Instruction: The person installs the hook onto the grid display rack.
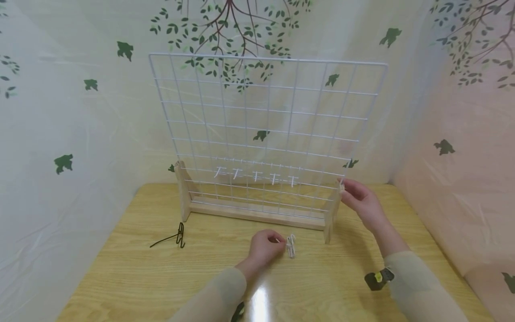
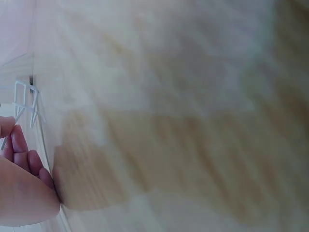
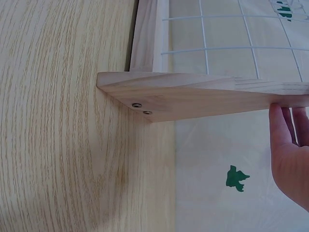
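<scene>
In the head view my left hand (image 1: 265,247) is low over the table, pinching the stem of a white wire hook (image 1: 291,247) between thumb and fingertips. The left wrist view shows the hook's bent wire end (image 2: 34,106) beyond the fingertips. A white wire grid panel (image 1: 265,59) stands upright in a wooden stand (image 1: 257,215). My right hand (image 1: 364,205) grips the top of the stand's right side post (image 3: 203,99); some fingers are hidden behind the wood. Several white hooks (image 1: 256,176) hang in a row on the grid's lower wires.
A black wire hook (image 1: 179,235) lies on the wood-grain table (image 1: 132,273), left of the stand. Pale curtains (image 1: 92,129) with printed leaves close off the back and both sides. Two screw heads (image 3: 137,105) show on the post's outer face.
</scene>
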Available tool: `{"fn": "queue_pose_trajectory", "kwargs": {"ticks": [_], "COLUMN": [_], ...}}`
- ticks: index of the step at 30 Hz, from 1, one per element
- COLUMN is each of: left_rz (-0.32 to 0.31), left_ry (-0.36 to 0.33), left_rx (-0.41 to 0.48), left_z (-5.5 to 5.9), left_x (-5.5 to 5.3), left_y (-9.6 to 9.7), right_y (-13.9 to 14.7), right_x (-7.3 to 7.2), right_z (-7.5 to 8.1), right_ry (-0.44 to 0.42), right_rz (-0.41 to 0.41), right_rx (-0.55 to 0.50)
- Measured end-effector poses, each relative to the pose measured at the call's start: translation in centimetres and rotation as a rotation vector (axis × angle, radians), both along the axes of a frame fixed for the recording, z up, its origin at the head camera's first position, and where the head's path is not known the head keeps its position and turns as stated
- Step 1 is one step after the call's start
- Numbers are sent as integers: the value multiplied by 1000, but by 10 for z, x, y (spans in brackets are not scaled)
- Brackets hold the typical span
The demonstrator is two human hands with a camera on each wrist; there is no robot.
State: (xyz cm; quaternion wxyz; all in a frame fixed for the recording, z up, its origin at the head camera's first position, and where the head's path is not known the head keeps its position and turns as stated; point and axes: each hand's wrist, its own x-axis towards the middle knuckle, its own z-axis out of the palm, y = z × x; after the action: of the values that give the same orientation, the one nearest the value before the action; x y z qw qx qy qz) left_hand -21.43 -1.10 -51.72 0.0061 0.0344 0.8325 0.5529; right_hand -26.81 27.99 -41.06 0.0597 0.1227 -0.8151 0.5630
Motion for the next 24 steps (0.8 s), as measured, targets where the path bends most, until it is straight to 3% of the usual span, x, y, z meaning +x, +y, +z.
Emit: {"fn": "queue_pose_trajectory", "kwargs": {"ticks": [6,12,24], "left_rz": [31,53,82], "left_ry": [-39,-98,19], "left_rx": [26,55,-41], "left_z": [6,20,61], "left_x": [-2,-4,-6], "left_y": [-7,-18,-46], "right_y": [0,0,-1], "right_x": [0,0,0], "right_z": [0,0,0], "right_ry": [2,-9,10], "right_rz": [9,5,12], "right_rx": [-6,0,-10]}}
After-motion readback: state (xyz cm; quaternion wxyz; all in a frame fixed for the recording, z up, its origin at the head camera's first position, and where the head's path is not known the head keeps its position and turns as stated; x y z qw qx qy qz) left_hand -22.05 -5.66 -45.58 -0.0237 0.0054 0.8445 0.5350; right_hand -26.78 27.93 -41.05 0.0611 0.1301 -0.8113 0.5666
